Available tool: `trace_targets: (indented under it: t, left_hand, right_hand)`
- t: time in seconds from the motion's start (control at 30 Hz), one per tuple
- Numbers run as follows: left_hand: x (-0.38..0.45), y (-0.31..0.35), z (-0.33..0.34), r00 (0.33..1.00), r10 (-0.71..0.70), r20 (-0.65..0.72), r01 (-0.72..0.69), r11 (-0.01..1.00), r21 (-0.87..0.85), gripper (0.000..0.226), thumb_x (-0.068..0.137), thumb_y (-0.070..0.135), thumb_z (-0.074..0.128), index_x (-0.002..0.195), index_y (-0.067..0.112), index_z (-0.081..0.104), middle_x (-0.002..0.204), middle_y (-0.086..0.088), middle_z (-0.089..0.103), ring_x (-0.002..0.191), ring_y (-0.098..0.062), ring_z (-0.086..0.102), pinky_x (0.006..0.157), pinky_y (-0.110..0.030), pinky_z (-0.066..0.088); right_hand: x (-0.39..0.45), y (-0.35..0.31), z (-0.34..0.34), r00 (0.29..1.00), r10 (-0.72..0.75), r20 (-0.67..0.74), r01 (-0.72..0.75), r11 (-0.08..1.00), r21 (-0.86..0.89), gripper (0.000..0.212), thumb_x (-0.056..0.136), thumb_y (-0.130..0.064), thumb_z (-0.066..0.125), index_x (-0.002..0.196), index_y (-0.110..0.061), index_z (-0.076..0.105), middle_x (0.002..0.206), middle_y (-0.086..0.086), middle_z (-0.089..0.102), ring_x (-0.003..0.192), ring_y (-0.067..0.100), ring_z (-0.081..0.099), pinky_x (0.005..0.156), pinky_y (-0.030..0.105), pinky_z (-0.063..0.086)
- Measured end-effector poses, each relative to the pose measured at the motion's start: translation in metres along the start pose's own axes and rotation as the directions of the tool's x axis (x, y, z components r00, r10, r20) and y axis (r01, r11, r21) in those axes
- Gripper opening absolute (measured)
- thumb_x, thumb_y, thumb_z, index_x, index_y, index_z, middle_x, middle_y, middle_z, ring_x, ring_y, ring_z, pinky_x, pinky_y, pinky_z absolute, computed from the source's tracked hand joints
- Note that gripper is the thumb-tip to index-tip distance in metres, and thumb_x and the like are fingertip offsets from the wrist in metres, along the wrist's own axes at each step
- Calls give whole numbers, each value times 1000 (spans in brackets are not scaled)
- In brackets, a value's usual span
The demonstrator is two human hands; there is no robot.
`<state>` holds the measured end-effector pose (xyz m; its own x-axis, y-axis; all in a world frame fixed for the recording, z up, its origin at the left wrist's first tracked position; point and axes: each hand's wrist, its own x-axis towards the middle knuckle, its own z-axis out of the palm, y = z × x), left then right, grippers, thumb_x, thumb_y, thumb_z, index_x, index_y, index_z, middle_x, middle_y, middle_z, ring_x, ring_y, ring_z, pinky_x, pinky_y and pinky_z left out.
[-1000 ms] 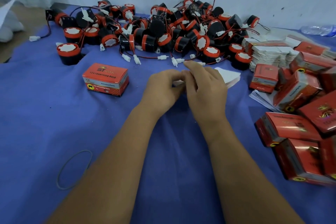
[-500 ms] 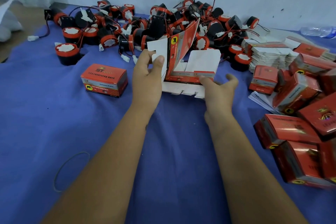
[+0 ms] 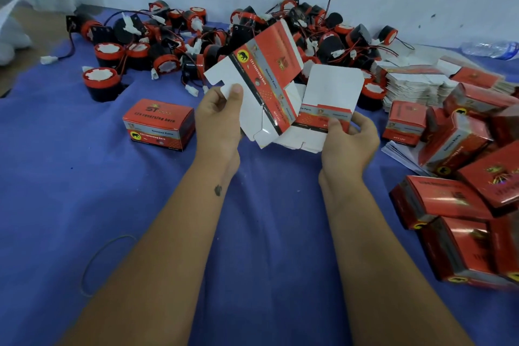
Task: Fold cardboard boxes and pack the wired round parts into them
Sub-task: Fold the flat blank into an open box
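A flat red-and-white cardboard box blank (image 3: pixel 264 76) is partly unfolded in the air above the blue cloth. My left hand (image 3: pixel 219 118) pinches its white left flap with thumb on top. My right hand (image 3: pixel 348 140) pinches the red strip at its lower right, under an upright white flap (image 3: pixel 331 87). Behind it lies a heap of several black-and-red round parts with wires (image 3: pixel 174 45). One folded red box (image 3: pixel 158 124) stands to the left of my left hand.
Stacks of flat box blanks (image 3: pixel 412 84) lie at the right, with several folded red boxes (image 3: pixel 460 199) piled nearer me. A rubber band (image 3: pixel 105 264) lies on the blue cloth (image 3: pixel 56 182) at lower left. A plastic bottle (image 3: pixel 491 49) lies by the wall.
A second ago both hands were together low on a flat blank. They have since moved apart and lifted it, and the blank has opened out and tilted to face me.
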<state>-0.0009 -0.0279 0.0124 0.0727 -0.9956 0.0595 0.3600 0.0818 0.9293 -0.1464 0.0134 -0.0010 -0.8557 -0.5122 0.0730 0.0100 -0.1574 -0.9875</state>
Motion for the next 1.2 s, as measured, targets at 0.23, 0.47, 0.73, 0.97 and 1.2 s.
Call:
trace_targets:
  t: [0.23,0.47,0.73,0.97,1.2]
  left_hand:
    - [11,-2,-11,993,-112,-46,109,992,-58,27,96,26,64,72,17,54,70,4,69,62,-12,66,56,-27,58]
    - [9,-3,-11,990,-139,-23,134,979,-151,16,94,9,65,94,25,60,95,3,70,82,-11,71,65,-27,59]
    - [1,1,-8,997,18,74,-20,999,28,18,89,18,71,103,6,72,94,-6,73,88,-21,67,72,-34,56]
    - [-6,4,-7,910,50,411,-107,987,119,19,87,28,66,102,22,75,98,8,76,100,-9,70,85,-22,53]
    - [-14,-8,3,860,312,404,-487,741,462,18,98,17,60,107,12,75,100,8,72,97,-6,66,90,-31,53]
  right_hand:
    - [2,-7,-4,977,-152,-149,151,988,-18,30,92,-3,57,121,-13,52,100,-8,65,86,-5,63,69,5,45]
    - [-6,-15,-4,893,-437,-108,286,736,-613,79,84,-19,67,151,-9,26,155,14,19,138,31,27,110,45,21]
    - [-56,0,27,634,-455,626,717,649,-254,77,85,-33,71,148,-17,31,138,6,38,122,20,43,91,28,46]
    - [-50,-1,22,752,-282,595,285,954,92,65,94,-30,57,151,-26,26,142,-3,45,112,0,56,92,20,49]
    - [-36,-7,18,893,-143,427,60,978,200,35,102,-19,47,136,-30,47,86,-2,66,90,28,69,77,35,59]
